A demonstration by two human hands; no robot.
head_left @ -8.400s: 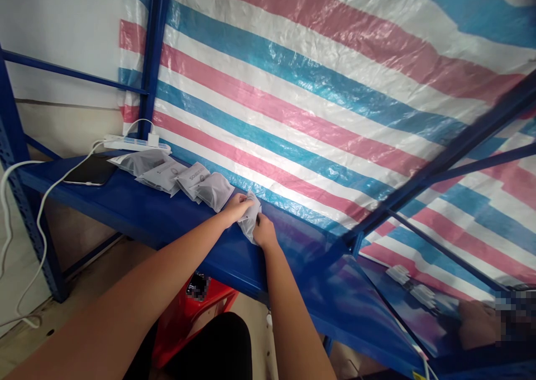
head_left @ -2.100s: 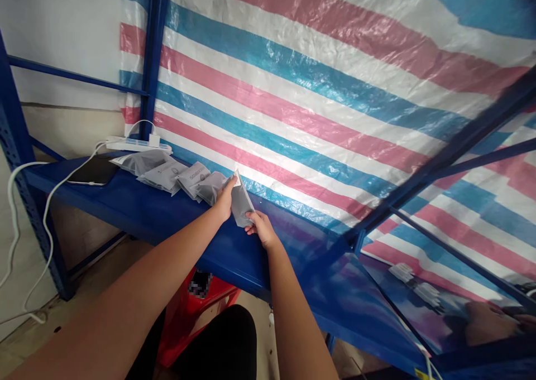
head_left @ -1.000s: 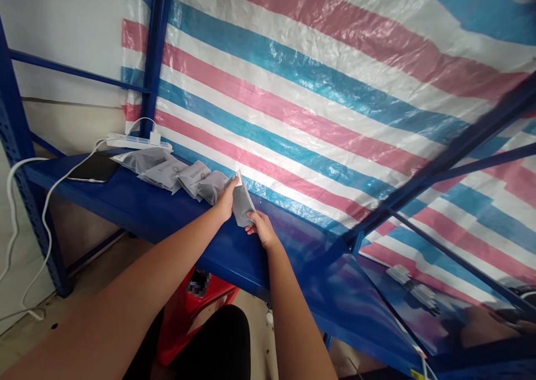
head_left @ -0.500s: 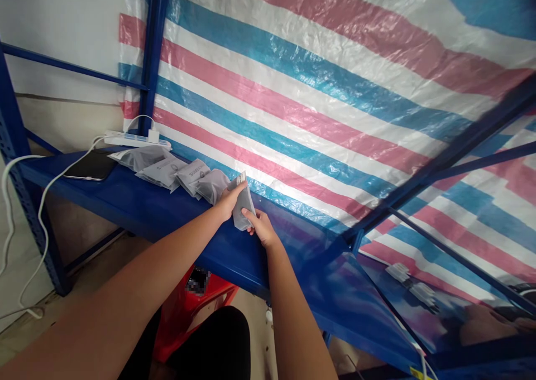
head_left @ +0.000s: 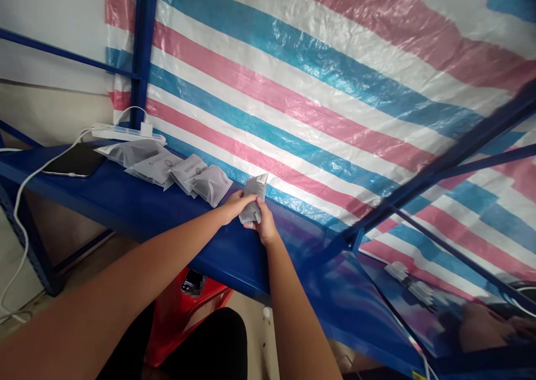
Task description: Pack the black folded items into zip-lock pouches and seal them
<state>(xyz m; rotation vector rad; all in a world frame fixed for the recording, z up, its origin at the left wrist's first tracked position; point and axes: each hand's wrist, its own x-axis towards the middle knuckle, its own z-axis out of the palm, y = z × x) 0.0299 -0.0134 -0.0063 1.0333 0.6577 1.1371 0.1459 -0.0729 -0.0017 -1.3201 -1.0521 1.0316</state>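
A grey plastic pouch (head_left: 256, 187) with a pale label at its top edge is held up just above the blue shelf (head_left: 201, 243). My left hand (head_left: 235, 207) closes on its left side, the thumb lying across the front. From the right, my right hand (head_left: 265, 221) grips the lower part, its thumb close to the left one. What the pouch contains is hidden. Left of my hands lie several similar grey pouches (head_left: 212, 183) in a slightly overlapping row, some with dark print.
A white power strip (head_left: 125, 133) with a plug and cables sits at the back left, beside a dark tablet-like device (head_left: 72, 160). Striped plastic sheeting (head_left: 268, 118) hangs behind the shelf. Below stands a red stool (head_left: 167, 318) with a phone (head_left: 192, 282) on it.
The pouch has gone from tilted and flat-looking to more upright, slightly right, with its lower part folded or bunched. My hands have drawn closer together. The view has shifted a little.
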